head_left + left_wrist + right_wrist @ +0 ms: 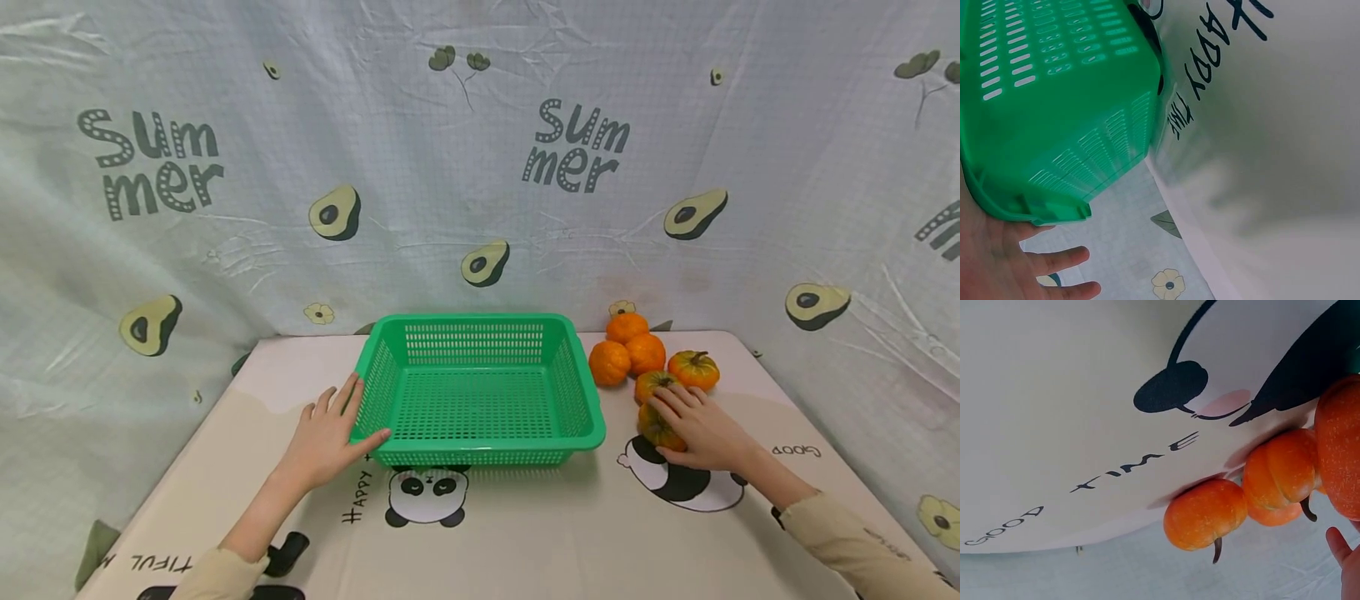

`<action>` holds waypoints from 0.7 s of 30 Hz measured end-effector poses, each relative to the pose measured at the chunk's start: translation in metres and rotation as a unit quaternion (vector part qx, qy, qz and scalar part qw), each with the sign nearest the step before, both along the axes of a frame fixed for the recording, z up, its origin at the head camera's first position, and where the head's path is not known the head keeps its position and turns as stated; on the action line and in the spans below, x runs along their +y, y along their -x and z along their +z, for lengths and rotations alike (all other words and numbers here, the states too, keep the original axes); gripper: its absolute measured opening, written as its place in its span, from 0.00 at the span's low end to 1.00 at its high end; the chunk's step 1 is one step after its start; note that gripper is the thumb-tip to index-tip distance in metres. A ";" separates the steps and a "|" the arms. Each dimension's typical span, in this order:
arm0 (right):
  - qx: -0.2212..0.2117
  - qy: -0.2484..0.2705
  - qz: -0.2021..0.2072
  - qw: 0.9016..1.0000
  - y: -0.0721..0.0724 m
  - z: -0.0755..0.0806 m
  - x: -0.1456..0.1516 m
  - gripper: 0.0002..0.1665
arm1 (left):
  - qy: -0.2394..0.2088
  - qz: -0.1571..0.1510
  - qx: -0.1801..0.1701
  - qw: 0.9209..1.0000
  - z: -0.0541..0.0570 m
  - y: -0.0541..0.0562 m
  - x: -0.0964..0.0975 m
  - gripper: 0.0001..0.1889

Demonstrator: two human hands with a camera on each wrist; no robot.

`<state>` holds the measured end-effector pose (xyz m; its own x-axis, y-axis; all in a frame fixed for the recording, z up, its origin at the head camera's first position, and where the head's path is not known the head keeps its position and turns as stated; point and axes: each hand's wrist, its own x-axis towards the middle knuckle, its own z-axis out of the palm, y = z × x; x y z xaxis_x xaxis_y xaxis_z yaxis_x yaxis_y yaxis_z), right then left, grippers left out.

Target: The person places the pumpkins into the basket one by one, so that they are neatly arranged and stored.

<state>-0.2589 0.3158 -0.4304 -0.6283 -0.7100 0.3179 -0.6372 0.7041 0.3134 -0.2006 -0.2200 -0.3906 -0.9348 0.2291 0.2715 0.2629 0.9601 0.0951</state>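
Note:
A green plastic basket with slotted walls stands on the table. My left hand touches its near left corner, fingers spread along the left side and thumb over the front rim. The left wrist view shows these fingers straight beside the basket wall. My right hand holds a small orange-green pumpkin, partly hidden under the fingers. That pumpkin looms at the right edge of the right wrist view. Just behind it sit another pumpkin and a stemmed pumpkin.
Three mandarin-like orange fruits, one of them the nearest orange fruit, cluster right of the basket toward the back. A printed cloth with pandas covers the table. Behind it hangs a pale avocado-print curtain.

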 end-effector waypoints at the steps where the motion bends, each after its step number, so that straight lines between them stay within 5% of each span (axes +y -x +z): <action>1: 0.000 -0.002 -0.001 1.000 0.000 0.000 0.000 0.45 | -0.001 0.000 -0.001 1.000 0.000 0.000 0.000 0.46; 12: 0.002 0.011 -0.007 1.000 0.002 -0.004 -0.002 0.47 | -0.007 0.000 -0.005 1.000 0.000 -0.001 0.001 0.46; 21: 0.018 0.075 0.005 0.997 0.007 0.002 -0.011 0.45 | 0.001 0.001 0.000 1.000 0.002 -0.002 0.001 0.45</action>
